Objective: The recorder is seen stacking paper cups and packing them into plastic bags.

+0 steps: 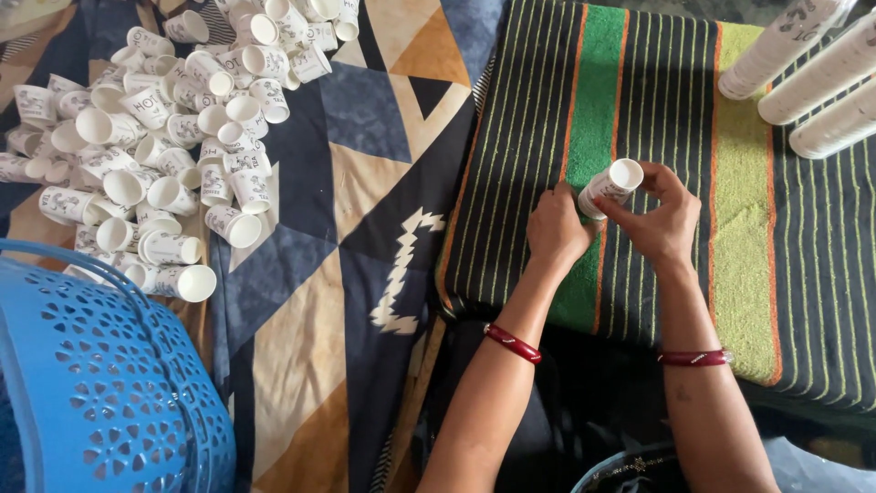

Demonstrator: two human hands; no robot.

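Patterned floor covering (365, 119) in navy, tan and orange triangles on the left. Striped cloth (730, 183) of black, green and orange spread at right. Blue perforated plastic basket (100, 393) near left. Soft daylight throughout.

Loose cup pile (173, 119) far left on patterned sheet (365, 119); basket (100, 383) in front of it. Striped cloth (748, 228) right; cup stacks (812, 73) at its far right corner. Cup (610, 187) between both hands, over cloth.
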